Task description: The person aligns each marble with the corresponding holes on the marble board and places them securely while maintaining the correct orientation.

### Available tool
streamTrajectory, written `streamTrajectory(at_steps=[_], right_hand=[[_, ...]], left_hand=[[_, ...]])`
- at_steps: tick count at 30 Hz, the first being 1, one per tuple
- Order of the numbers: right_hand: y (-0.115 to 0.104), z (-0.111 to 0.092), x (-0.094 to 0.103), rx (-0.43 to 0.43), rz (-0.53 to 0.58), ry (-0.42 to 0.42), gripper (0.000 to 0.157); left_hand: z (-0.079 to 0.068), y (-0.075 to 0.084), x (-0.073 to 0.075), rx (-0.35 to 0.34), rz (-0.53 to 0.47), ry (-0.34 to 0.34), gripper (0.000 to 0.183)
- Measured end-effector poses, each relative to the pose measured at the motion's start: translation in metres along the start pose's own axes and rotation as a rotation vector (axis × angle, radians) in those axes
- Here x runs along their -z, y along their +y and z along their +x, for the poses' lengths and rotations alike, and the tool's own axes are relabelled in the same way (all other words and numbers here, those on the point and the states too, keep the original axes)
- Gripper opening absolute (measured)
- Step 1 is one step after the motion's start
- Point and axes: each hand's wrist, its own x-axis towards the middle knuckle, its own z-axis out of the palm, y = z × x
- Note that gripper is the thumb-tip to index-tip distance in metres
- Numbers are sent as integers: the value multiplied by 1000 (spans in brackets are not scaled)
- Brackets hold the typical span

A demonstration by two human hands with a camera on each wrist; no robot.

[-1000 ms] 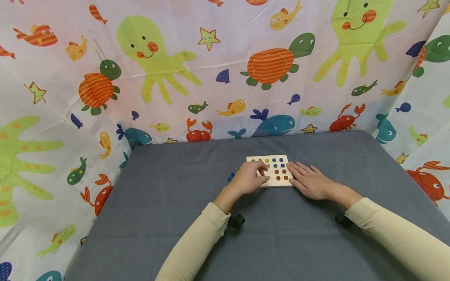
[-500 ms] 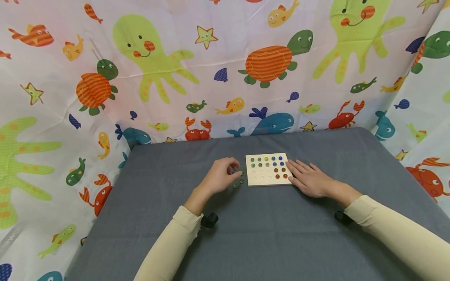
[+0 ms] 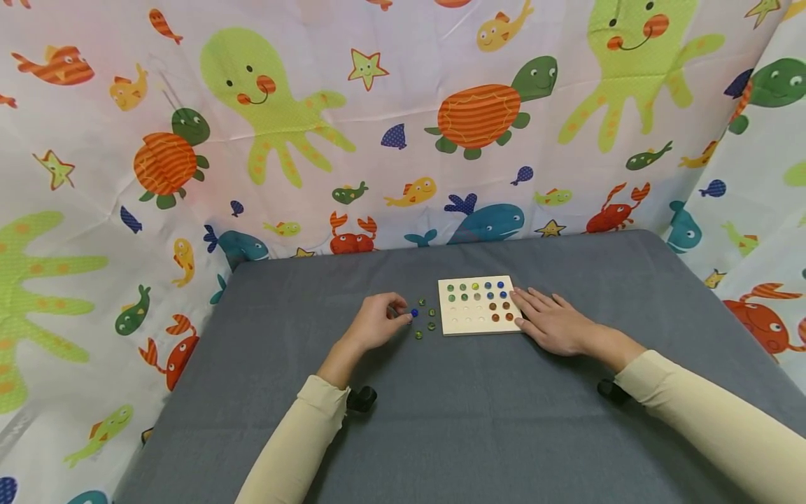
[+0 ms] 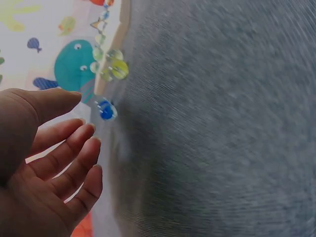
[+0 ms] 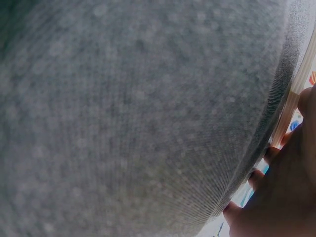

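Note:
A pale wooden board (image 3: 466,327) with rows of round hollows lies on the grey cloth. Green, yellow, blue and amber marbles fill its back rows and right side; the front-left hollows hold none. My left hand (image 3: 376,322) hovers left of the board beside a blue marble (image 3: 414,313). In the left wrist view, thumb and fingers stand apart with a gap, and the blue marble (image 4: 106,109) lies just beyond the fingertips. My right hand (image 3: 557,325) lies flat, its straight fingertips touching the board's right edge.
Several loose green marbles (image 3: 431,326) lie between my left hand and the board. Grey cloth (image 3: 491,427) covers the table. A curtain (image 3: 378,161) printed with sea animals hangs behind it and at both sides.
My left hand has moved left from over the board to the loose marbles, uncovering the board's left part. The right hand stays at the board's edge.

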Motion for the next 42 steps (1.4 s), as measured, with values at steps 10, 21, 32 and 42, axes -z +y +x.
streamTrajectory(at_steps=[10,21,32,42], right_hand=[[-2,1,2,-3,-18,-17,67],[-10,-2,9,-10,-5,-20,64],[-1,-1,-1,-6,-4,-2,67],[-4,-2,3,7,-2,6,66]], left_hand=[[-1,-10,-4,45,-5,36,22],[2,-10,-7,46,-1,1,17],[5,-10,-12,42,17,4,14],[6,-11,-12,30,8,-8,12]])
